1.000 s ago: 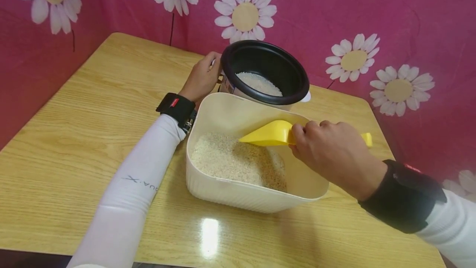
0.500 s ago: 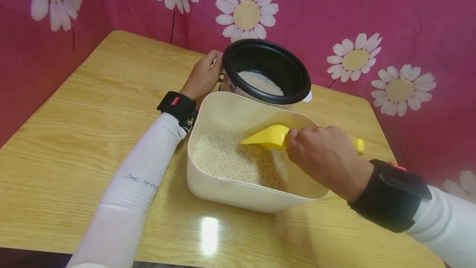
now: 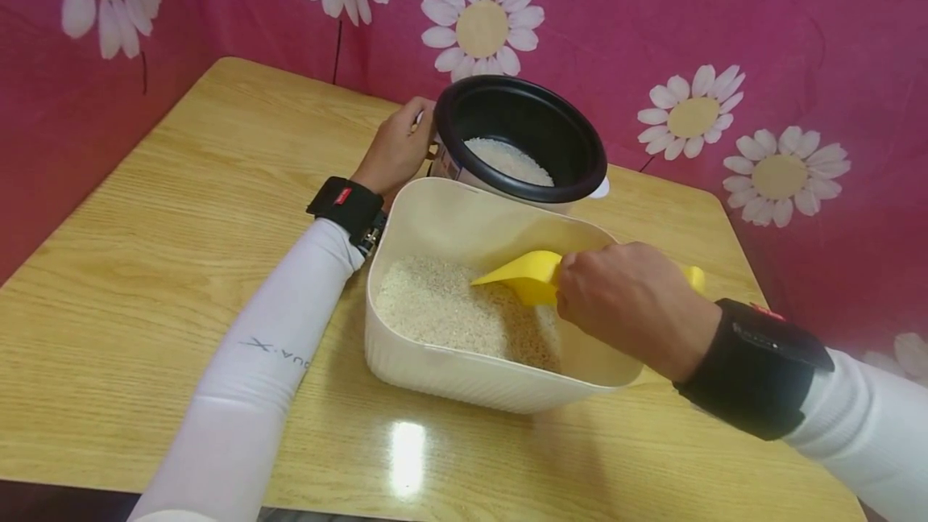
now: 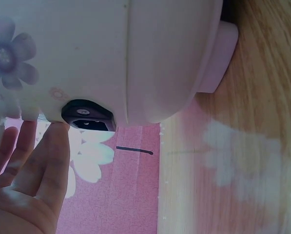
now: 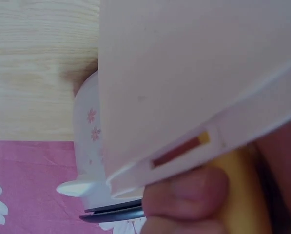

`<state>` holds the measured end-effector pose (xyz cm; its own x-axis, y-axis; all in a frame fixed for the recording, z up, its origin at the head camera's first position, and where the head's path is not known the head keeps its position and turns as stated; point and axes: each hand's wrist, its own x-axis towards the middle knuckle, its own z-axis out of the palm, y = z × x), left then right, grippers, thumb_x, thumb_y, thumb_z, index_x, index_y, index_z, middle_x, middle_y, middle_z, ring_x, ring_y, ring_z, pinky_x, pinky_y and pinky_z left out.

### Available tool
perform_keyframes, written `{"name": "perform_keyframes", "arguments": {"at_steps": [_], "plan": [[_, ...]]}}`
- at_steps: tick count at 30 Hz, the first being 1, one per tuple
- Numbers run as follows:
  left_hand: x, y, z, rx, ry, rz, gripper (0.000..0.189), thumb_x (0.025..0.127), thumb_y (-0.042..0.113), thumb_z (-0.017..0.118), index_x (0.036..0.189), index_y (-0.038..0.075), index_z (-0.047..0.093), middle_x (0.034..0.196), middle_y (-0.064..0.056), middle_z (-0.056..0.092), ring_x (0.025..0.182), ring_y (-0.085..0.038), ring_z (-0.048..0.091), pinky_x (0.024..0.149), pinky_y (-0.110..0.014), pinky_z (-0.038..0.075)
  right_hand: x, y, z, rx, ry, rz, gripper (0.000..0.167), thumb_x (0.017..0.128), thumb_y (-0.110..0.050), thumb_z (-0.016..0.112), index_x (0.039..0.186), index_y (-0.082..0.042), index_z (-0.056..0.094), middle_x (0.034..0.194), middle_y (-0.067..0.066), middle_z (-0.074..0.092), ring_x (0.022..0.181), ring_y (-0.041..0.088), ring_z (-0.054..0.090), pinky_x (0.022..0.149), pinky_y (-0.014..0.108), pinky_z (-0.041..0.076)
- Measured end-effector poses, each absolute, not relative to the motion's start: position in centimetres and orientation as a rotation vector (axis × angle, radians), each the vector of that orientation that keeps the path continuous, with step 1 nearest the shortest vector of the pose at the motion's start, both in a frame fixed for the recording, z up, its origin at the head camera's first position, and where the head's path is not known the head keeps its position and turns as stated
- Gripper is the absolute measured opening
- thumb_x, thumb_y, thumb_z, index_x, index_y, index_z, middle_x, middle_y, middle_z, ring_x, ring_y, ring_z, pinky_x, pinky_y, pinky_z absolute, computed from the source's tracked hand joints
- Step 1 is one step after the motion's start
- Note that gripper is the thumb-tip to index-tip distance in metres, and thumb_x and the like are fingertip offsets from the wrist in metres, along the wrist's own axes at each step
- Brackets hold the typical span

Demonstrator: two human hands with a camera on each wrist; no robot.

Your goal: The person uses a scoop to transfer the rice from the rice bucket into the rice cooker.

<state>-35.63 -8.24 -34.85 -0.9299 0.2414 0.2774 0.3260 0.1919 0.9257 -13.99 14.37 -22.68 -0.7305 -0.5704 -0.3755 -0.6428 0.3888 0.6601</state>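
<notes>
My right hand (image 3: pixel 634 304) grips the handle of a yellow scoop (image 3: pixel 529 276) inside a cream-coloured bin (image 3: pixel 442 381). The scoop's tip points left, low over the rice (image 3: pixel 449 308) in the bin. Its fingers (image 5: pixel 184 195) show curled round the yellow handle beside the bin's slotted rim in the right wrist view. Behind the bin stands a lidless rice cooker (image 3: pixel 518 196) with a black inner pot (image 3: pixel 478 111) that has some white rice (image 3: pixel 507 159) at its bottom. My left hand (image 3: pixel 399 143) holds the cooker's left side, fingertips against its body in the left wrist view.
The wooden table (image 3: pixel 181 184) extends to both sides of the bin. A pink cloth with white flowers (image 3: pixel 580 22) hangs behind it. On the cooker's right side a white handle (image 3: pixel 600 189) sticks out. A dark power socket (image 4: pixel 89 117) sits in the cooker's side.
My right hand has moved left and a little down with the scoop, whose bowl now sits lower in the bin. The left hand stays on the rice cooker.
</notes>
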Motion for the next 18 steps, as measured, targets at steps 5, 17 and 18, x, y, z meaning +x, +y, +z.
{"name": "perform_keyframes", "arguments": {"at_steps": [5, 17, 18], "plan": [[-35.69, -8.24, -34.84, -0.568, -2.358, -1.85, 0.039, 0.112, 0.033, 0.039, 0.131, 0.003, 0.055, 0.123, -0.021, 0.063, 0.113, -0.038, 0.067, 0.099, -0.045, 0.061, -14.07, 14.16, -22.72, -1.048, 2.64, 1.075, 0.038, 0.074, -0.038, 0.093, 0.091, -0.016, 0.068, 0.072, 0.002, 0.064, 0.051, 0.016, 0.05, 0.055, 0.03, 0.061], [-35.59, -8.3, -34.78, -0.561, -2.367, -1.853, 0.04, 0.112, 0.035, 0.039, 0.133, 0.004, 0.054, 0.126, -0.021, 0.063, 0.115, -0.039, 0.066, 0.101, -0.046, 0.06, -14.34, 13.67, -22.33, -0.75, 2.709, 0.679, 0.026, 0.091, -0.042, 0.077, 0.086, -0.017, 0.068, 0.064, -0.004, 0.06, 0.047, 0.011, 0.046, 0.05, 0.019, 0.052], [-35.57, -8.3, -34.77, -0.561, -2.364, -1.86, 0.04, 0.112, 0.035, 0.039, 0.134, 0.004, 0.054, 0.126, -0.021, 0.062, 0.115, -0.039, 0.066, 0.1, -0.046, 0.06, -14.37, 13.64, -22.27, -0.731, 2.706, 0.656, 0.026, 0.091, -0.042, 0.076, 0.087, -0.017, 0.068, 0.064, -0.004, 0.061, 0.047, 0.01, 0.047, 0.05, 0.019, 0.053]]}}
